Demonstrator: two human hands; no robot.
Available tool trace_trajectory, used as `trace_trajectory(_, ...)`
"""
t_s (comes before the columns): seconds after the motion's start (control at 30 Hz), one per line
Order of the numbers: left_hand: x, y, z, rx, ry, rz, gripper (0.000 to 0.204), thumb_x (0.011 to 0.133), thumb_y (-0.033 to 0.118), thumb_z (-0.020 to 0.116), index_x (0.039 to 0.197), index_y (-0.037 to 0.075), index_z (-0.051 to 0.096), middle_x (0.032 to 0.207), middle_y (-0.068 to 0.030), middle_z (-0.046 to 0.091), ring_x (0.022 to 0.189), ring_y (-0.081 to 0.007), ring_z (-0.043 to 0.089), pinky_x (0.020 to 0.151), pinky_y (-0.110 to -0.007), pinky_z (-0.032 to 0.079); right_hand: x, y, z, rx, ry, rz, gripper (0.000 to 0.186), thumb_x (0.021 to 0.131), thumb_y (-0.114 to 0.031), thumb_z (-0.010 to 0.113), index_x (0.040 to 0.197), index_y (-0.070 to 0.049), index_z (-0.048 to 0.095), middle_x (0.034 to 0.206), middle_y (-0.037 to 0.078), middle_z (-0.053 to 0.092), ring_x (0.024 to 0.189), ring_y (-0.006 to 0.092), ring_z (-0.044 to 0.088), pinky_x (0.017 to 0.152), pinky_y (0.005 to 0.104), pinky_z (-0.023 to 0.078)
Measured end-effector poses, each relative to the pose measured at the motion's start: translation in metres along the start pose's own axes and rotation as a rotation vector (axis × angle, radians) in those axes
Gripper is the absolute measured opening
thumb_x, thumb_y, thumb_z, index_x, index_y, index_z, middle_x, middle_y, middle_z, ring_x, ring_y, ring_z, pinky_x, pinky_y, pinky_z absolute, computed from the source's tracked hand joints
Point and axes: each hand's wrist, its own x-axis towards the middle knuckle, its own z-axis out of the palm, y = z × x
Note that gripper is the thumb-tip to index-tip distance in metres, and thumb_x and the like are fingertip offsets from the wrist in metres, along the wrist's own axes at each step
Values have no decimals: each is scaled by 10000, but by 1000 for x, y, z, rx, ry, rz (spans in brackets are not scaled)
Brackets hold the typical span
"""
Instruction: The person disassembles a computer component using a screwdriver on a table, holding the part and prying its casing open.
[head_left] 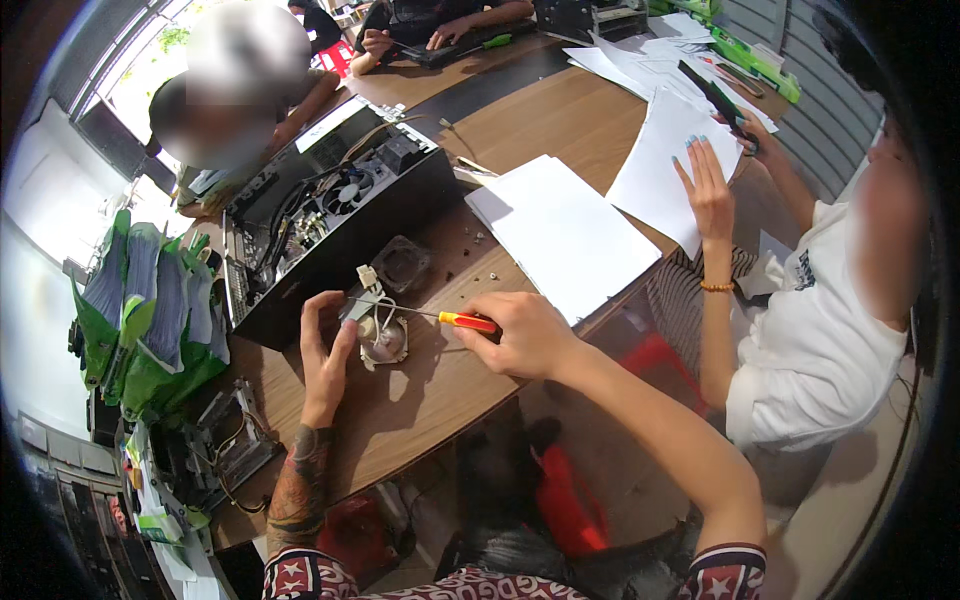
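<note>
My right hand point(528, 333) is closed around the red and yellow handle of a screwdriver point(468, 321). Its thin shaft points left, toward my left hand point(325, 350). Thumb and fingers of that hand are curled about a small grey metal plate point(358, 306) with a pale connector at its top end. Pale wires run from there to a round, silvery part in a whitish frame point(384, 343), possibly a fan or motor, beside the plate. The screwdriver's tip lies over the plate near my left fingertips; its exact contact is hidden. A square black fan frame point(401, 264) lies just beyond.
An open black computer case point(350, 215) stands behind my hands. Small screws point(478, 238) are scattered near white papers point(565, 235). At left are green folders point(150, 310) and a metal drive bracket point(240, 440). A person point(815, 330) handles papers at right; others sit across the table.
</note>
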Motion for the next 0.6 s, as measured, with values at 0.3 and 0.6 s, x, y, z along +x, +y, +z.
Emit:
trace_trajectory(0.3,-2,2,1,-5,-13,-22,403,940,187,627,1290,16,522,1220,-100,570,1129,-187,555,1009,-333,425,0,7,6,-32,20,-19,294,901,-317,697,948,-27,690,832,162,696,758,343,681,689,418,538)
trace_trajectory(0.6,-1,-5,-2,25,-15,17,416,945,205,624,1298,13,517,1261,-115,561,1183,-206,536,1052,-344,393,-1,6,7,18,33,-15,286,914,-333,641,921,-49,668,857,189,694,811,383,682,745,461,537)
